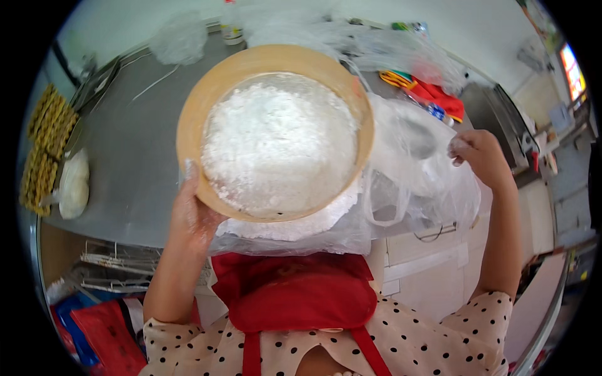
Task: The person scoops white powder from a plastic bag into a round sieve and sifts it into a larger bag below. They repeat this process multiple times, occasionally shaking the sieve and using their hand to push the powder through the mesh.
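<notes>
My left hand (195, 211) grips the lower left side of a round sieve with a pale wooden rim (193, 127), held over the grey table. White powder (268, 127) lies on its mesh, heaped towards the upper left. Beneath the sieve, more white powder (301, 228) rests on a clear plastic sheet (343, 242) at the table's near edge. My right hand (475, 152) is raised at the right, apart from the sieve, with white powder on its curled fingers; whether it holds anything small cannot be told. A clear plastic bag (423, 174) lies beside and below it.
The grey table (127, 155) bears a tied bag of white stuff (74, 185) at left. Along the back are a bottle (231, 26), crumpled plastic bags (395, 44) and a red cloth (439, 96). Stacked yellow-brown items (49, 136) stand far left; a wire rack (122, 268) sits below.
</notes>
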Tool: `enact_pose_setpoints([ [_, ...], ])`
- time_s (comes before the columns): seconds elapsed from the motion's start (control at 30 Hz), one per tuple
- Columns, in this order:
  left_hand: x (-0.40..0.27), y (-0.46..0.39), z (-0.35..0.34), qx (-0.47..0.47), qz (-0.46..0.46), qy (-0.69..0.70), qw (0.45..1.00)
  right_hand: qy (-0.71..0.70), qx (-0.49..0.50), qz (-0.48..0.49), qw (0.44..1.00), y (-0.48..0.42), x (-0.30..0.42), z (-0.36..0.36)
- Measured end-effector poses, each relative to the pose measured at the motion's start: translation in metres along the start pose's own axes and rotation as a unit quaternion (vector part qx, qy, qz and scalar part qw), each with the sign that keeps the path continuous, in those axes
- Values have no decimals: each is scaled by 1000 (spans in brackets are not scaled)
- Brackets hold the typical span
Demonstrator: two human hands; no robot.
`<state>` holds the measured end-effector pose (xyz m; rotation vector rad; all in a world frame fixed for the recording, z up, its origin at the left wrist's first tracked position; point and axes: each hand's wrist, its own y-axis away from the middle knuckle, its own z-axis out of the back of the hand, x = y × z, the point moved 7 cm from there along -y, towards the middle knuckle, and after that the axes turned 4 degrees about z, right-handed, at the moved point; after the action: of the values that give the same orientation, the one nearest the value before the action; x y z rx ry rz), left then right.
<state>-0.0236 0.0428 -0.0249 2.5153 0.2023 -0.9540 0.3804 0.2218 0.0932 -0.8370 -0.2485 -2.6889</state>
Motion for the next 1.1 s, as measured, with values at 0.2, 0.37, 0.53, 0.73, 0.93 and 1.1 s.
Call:
enact_pose_setpoints([
  [0.2, 5, 1, 6, -8, 4, -48, 999, 140, -87, 418, 893, 14, 168, -67],
  [0.37, 21, 1, 2, -31, 36, -97, 994, 293, -24, 399, 869, -32, 202, -149],
  [0.53, 28, 5, -5, -2, 48, -114, 992, 190, 78, 364, 908, -91, 193, -202],
  [0.73, 15, 3, -12, 42, 28, -119, 992, 272, 117, 404, 865, -79, 228, -251],
  [0.93, 6, -7, 7, -9, 43, -152, 987, 409, 197, 456, 765, -47, 245, -269],
  [1.1, 0, -7, 14, -3, 53, -154, 987, 416, 143, 400, 804, -82, 236, -249],
])
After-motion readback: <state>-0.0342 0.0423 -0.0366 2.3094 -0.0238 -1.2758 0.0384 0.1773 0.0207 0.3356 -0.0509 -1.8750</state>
